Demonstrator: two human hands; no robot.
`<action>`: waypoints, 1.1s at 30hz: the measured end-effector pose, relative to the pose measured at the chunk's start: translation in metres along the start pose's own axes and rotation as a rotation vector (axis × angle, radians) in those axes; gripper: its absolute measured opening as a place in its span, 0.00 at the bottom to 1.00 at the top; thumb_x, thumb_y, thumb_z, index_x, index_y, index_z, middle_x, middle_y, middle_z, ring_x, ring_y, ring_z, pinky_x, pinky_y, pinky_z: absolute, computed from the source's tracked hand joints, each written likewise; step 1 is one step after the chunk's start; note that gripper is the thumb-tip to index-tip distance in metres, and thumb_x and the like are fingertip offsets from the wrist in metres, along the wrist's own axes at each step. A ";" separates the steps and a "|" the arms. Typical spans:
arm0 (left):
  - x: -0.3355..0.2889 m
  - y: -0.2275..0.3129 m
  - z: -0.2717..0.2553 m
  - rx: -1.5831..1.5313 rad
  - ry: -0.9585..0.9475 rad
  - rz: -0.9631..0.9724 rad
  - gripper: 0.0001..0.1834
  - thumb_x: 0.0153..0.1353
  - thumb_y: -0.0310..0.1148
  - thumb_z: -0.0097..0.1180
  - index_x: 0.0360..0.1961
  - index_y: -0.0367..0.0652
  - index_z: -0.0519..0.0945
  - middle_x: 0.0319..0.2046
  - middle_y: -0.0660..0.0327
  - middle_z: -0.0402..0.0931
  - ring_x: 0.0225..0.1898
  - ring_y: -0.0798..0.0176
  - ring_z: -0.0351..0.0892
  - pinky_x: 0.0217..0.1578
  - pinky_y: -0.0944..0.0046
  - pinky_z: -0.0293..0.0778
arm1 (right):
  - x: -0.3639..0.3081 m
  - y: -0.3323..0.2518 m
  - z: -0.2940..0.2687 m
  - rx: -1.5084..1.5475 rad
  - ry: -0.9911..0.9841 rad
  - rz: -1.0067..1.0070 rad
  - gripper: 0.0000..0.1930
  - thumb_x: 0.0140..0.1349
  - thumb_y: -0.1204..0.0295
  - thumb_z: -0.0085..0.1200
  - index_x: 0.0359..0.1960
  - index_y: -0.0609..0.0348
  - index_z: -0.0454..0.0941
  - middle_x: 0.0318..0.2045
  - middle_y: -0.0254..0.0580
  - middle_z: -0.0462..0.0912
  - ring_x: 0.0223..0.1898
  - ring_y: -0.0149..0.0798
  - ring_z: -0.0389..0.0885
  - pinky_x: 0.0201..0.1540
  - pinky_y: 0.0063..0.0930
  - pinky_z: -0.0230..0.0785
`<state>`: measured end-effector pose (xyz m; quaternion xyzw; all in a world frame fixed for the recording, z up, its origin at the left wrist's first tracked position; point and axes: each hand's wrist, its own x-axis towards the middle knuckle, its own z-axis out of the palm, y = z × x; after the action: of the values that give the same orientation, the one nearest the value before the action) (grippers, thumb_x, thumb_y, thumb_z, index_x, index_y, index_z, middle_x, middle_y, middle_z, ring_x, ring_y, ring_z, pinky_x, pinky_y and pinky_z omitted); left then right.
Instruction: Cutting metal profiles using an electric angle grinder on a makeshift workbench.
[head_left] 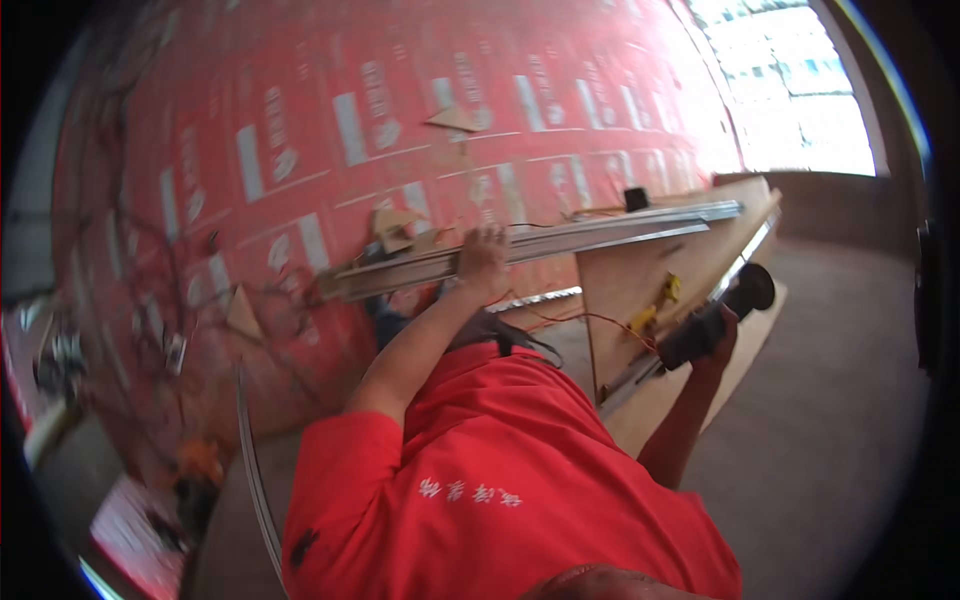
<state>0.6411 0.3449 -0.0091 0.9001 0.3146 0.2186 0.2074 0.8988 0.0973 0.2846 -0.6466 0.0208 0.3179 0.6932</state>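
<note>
Apparently steadying long metal channels (600, 234) with the left hand (484, 264) while holding a dark power tool (708, 328) ready at the side. Left hand: fingers curled closed over the channels, directly beneath the palm and extending to both sides. Right hand (722, 345): wrapped around the tool body, with the round dark end pointing up and away from the hand; impossible to tell whether running. Next move, as judged: calls for keeping the channels firmly pinned and the round end clear of the left hand. Around: a plywood board (635, 270) between the hands; yellow objects (655, 305) just left of the right hand; red sheeting (330, 190) beyond the left hand. In the way: a thin orange cable (605, 318), looped between both hands and liable to snag.
</note>
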 end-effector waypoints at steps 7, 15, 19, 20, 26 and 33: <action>0.067 0.013 0.018 -0.034 -0.621 -0.109 0.28 0.47 0.40 0.63 0.50 0.42 0.72 0.47 0.51 0.77 0.52 0.48 0.76 0.52 0.51 0.72 | -0.014 0.011 -0.018 0.135 0.248 -0.101 0.17 0.52 0.63 0.58 0.38 0.63 0.74 0.26 0.46 0.81 0.26 0.45 0.84 0.33 0.38 0.82; 0.051 -0.005 -0.016 -0.124 -0.554 -0.085 0.28 0.45 0.41 0.61 0.49 0.45 0.73 0.39 0.48 0.80 0.42 0.43 0.81 0.41 0.45 0.76 | 0.002 0.025 -0.054 0.254 0.322 -0.061 0.16 0.51 0.65 0.59 0.37 0.61 0.73 0.25 0.45 0.80 0.25 0.43 0.83 0.32 0.37 0.81; 0.010 -0.035 -0.053 -0.131 -0.588 -0.134 0.31 0.48 0.49 0.64 0.52 0.48 0.73 0.40 0.47 0.80 0.41 0.41 0.80 0.40 0.46 0.76 | 0.006 0.029 -0.060 0.272 0.293 -0.049 0.16 0.51 0.65 0.59 0.38 0.61 0.73 0.25 0.45 0.80 0.25 0.43 0.82 0.33 0.37 0.81; 0.001 -0.039 -0.069 -0.133 -0.581 -0.136 0.30 0.49 0.49 0.64 0.52 0.48 0.73 0.41 0.47 0.80 0.42 0.40 0.80 0.39 0.45 0.75 | 0.007 0.031 -0.060 0.282 0.295 -0.048 0.16 0.51 0.65 0.59 0.38 0.61 0.73 0.25 0.45 0.80 0.25 0.43 0.82 0.33 0.37 0.81; -0.053 -0.085 -0.094 -0.095 -0.557 -0.115 0.34 0.47 0.42 0.66 0.55 0.45 0.69 0.45 0.47 0.78 0.45 0.40 0.78 0.43 0.46 0.74 | 0.015 0.036 -0.058 0.319 0.324 0.001 0.16 0.51 0.65 0.59 0.37 0.61 0.73 0.26 0.45 0.81 0.25 0.44 0.83 0.33 0.38 0.80; -0.036 -0.066 -0.099 -0.019 -0.684 -0.104 0.43 0.45 0.43 0.69 0.60 0.43 0.61 0.48 0.44 0.74 0.49 0.38 0.75 0.46 0.46 0.74 | 0.013 0.032 -0.062 0.280 0.340 -0.008 0.17 0.49 0.66 0.61 0.36 0.63 0.74 0.26 0.44 0.80 0.25 0.42 0.82 0.32 0.37 0.80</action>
<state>0.5327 0.3922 0.0286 0.9022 0.2702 -0.1036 0.3200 0.9186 0.0453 0.2407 -0.5884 0.1786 0.1955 0.7640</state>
